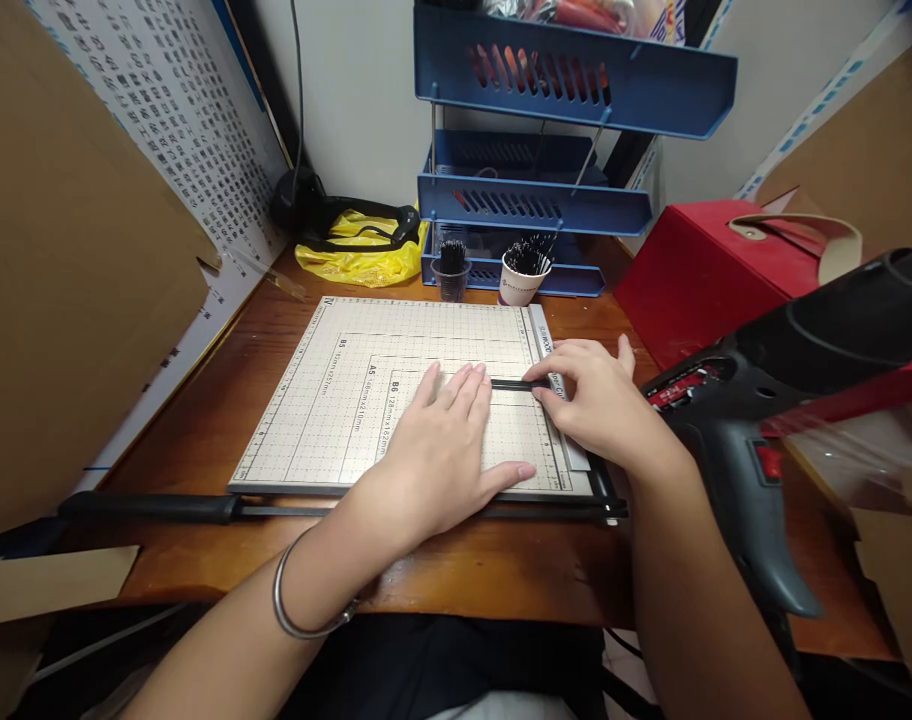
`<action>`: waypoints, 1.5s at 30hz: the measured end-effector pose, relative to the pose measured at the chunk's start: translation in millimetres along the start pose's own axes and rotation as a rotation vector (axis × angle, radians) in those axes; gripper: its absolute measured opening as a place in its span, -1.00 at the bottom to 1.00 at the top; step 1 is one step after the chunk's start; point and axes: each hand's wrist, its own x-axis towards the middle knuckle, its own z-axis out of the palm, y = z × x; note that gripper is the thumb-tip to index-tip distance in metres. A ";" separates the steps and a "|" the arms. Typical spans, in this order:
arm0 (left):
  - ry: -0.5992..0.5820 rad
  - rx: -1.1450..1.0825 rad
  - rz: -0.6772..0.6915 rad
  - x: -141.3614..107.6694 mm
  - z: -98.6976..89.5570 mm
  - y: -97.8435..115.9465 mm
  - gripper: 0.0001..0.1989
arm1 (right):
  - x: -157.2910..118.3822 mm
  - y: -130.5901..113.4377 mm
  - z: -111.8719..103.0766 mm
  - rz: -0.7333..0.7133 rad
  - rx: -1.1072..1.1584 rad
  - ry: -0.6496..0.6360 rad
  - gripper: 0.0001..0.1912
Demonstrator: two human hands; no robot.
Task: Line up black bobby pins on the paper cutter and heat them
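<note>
- Through the head view I see a thin bundle of straight black strands (510,384) lying across the cream gridded paper-cutter board (441,325), right of the frame's centre.
- My left hand (445,450) lies flat on the board with its thumb spread, its fingers at the bundle's left end; I cannot tell whether they press on it.
- My right hand (598,400) has thumb and index finger pinched on the bundle's right end, at the silver metal ruler strip (557,390).
- As I judge it, the bundle is being lined up; no cut shows, and the long black-handled cutter lever (156,507) lies along the board's near edge.
- More black strands stand in the clear plastic cup (451,283) and white paper cup (522,287), upper centre; whether finished or waiting, I cannot tell.
- On the brown wooden surface (516,580), a yellow plastic bag (366,262) sits upper left, a blue plastic tiered tray (531,200) upper centre, a red box (703,270) upper right.
- A dark grey pistol-grip tool (748,470) fills the right side; brown cardboard (66,280) walls the left.
</note>
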 end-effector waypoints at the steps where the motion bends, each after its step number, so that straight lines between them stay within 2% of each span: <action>1: -0.004 -0.006 -0.003 0.0 -0.5 0.0 0.02 | 0.8 0.4 0.0 0.008 0.005 -0.006 -0.82; 5: -0.015 -0.019 -0.014 -0.5 -2.6 -0.1 0.01 | -0.7 -1.7 -7.5 0.014 0.048 -0.027 -0.84; 7: -0.016 -0.022 -0.014 -1.0 -3.2 -0.4 0.01 | -9.6 -7.4 -17.9 0.007 0.074 0.056 -0.84; 12: -0.003 -0.030 -0.005 -1.8 -3.8 -1.7 0.00 | -58.9 -26.1 -53.1 0.033 0.089 0.515 -0.83; 13: 0.000 -0.031 -0.003 -1.9 -3.9 -1.8 -0.01 | -70.1 -26.6 -58.9 0.102 0.051 0.611 -0.83; 14: 0.001 -0.031 0.001 -1.9 -4.0 -1.7 -0.02 | -80.3 -25.1 -63.7 0.175 0.011 0.778 -0.84; 15: 0.003 -0.029 0.003 -1.8 -3.9 -1.6 -0.02 | -89.5 -21.7 -67.4 0.260 0.009 0.862 -0.82; 16: 0.005 -0.026 0.003 -1.6 -3.9 -1.3 -0.02 | -97.4 -17.1 -70.2 0.328 0.070 0.887 -0.80; 20: -0.012 -0.011 -0.002 -1.0 -2.7 -0.2 0.01 | -119.0 -1.4 -74.4 0.537 0.182 0.797 -0.86; 23: -0.018 0.001 -0.001 -0.9 -1.3 0.2 0.02 | -129.2 -3.1 -73.8 0.666 0.204 0.744 -0.84; 27: -0.002 -0.005 -0.002 -1.1 0.4 0.0 0.01 | -135.6 -2.7 -71.9 0.683 0.189 0.734 -0.84; 31: 0.024 -0.016 0.002 -0.6 1.6 -0.5 0.00 | -135.4 14.6 -72.3 0.674 0.208 0.737 -0.79; 37: -0.014 -0.025 -0.012 0.2 -1.3 -0.4 0.02 | -130.8 49.2 -70.2 0.797 0.338 0.520 -0.63; 39: -0.027 -0.024 -0.012 0.1 -2.5 -0.6 0.02 | -127.6 58.8 -67.8 0.833 0.392 0.411 -0.62; 42: -0.011 -0.030 -0.009 -0.2 -3.7 -1.1 0.00 | -121.9 61.9 -66.5 0.950 0.544 0.308 -0.60; 45: 0.026 -0.042 -0.002 -1.1 -6.0 -0.7 -0.03 | -117.2 53.8 -69.0 1.014 0.778 0.249 -0.57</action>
